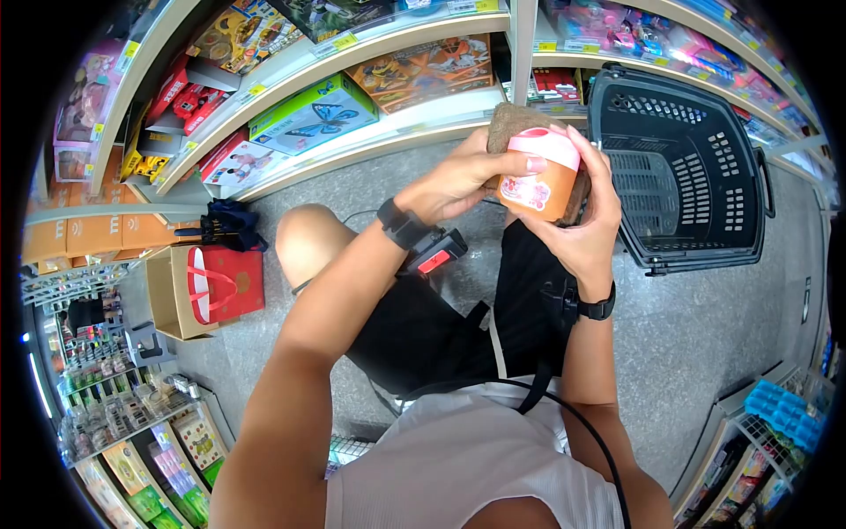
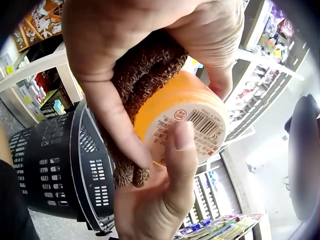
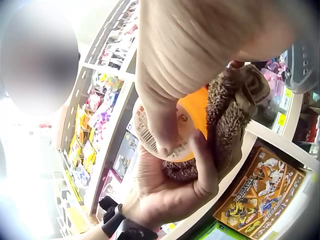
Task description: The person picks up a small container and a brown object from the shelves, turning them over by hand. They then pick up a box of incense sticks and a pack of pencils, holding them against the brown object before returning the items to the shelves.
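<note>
An orange tub (image 1: 531,196) with a pink lid (image 1: 555,148) and a floral label is held in front of the body, over the lap. A brown fuzzy cloth (image 1: 518,122) lies behind it. My left hand (image 1: 467,172) grips from the left, thumb across the tub's front and fingers around the cloth (image 3: 231,112). From the other side my right hand (image 1: 595,220) clasps the tub, its fingers along the lid's edge. In the left wrist view the right thumb (image 2: 181,142) presses the tub's white base, which carries a barcode (image 2: 204,122).
A dark plastic shopping basket (image 1: 751,176) stands on the floor to the right. Ahead runs a low shelf (image 1: 423,132) with toy boxes such as a blue butterfly box (image 1: 317,115). On the left are a red bag (image 1: 245,286), a cardboard box (image 1: 167,295) and a dark folded umbrella (image 1: 236,225).
</note>
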The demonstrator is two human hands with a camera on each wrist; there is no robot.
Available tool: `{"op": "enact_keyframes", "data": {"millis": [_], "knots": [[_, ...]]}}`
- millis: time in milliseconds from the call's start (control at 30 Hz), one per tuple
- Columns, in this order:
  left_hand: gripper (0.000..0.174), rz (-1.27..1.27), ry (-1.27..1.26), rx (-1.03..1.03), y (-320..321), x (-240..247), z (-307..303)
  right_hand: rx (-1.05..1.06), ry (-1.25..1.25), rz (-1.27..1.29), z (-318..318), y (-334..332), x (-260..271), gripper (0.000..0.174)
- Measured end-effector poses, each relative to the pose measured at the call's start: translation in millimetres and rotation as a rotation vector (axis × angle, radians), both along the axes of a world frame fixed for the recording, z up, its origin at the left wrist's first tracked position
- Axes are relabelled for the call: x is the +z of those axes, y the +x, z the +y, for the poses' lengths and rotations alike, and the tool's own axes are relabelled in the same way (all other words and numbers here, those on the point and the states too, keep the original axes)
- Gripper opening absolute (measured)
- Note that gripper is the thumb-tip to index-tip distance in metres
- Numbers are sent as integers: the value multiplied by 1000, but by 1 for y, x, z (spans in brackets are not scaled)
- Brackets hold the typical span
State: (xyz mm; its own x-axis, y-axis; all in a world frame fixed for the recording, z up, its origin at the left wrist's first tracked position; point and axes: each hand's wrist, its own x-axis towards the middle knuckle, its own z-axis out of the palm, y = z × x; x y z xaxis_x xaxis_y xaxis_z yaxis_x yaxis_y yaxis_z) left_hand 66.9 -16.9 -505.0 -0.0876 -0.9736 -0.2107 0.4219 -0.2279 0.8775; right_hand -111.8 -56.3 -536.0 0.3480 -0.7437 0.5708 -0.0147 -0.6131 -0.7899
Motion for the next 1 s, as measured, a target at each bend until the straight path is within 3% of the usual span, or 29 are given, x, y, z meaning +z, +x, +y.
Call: {"op": "enact_keyframes", "data": {"millis": [167, 233, 300, 333, 400, 467, 567, 600, 667, 767, 833, 933, 1000], "knots": [[52, 38, -4, -25, -2, -6, -4, -35, -129, 177, -1, -3, 0, 83], [52, -479, -252, 1, -5, -11, -6, -82, -223, 283, 0, -3, -1, 82], [52, -477, -233, 19, -6, -13, -6, -110, -206, 375, 4, -3, 2, 81], [52, -350, -225, -8, -5, -13, -8, -113, -207, 375, 4, -4, 3, 81], [52, -222, -216, -37, -6, -9, -7, -39, -91, 123, 4, -4, 5, 82], [52, 80, -42, -27, -8, 0, -4, -39, -91, 53, 2, -3, 4, 82], [52, 51, -25, -22, -12, 2, -6, -54, -106, 15, -1, -9, 0, 86], [52, 53, -27, -26, -13, -1, -10, -100, -151, 131, -1, -12, -1, 88], [65, -409, -317, -86, -12, -11, -19, -148, -195, 251, 0, -15, -1, 90], [52, -394, -345, 20, -20, -22, -21, -208, -238, 446, 1, -16, -1, 89], [55, -331, -330, -19, -17, -17, -22, -121, -96, 224, -1, -17, -1, 88], [60, 31, -100, -113, -13, -2, -16, -102, -40, 32, 2, -13, 2, 88], [63, -3, -101, -136, -13, -2, -17, -97, -41, 62, -1, -14, 1, 88]]}}
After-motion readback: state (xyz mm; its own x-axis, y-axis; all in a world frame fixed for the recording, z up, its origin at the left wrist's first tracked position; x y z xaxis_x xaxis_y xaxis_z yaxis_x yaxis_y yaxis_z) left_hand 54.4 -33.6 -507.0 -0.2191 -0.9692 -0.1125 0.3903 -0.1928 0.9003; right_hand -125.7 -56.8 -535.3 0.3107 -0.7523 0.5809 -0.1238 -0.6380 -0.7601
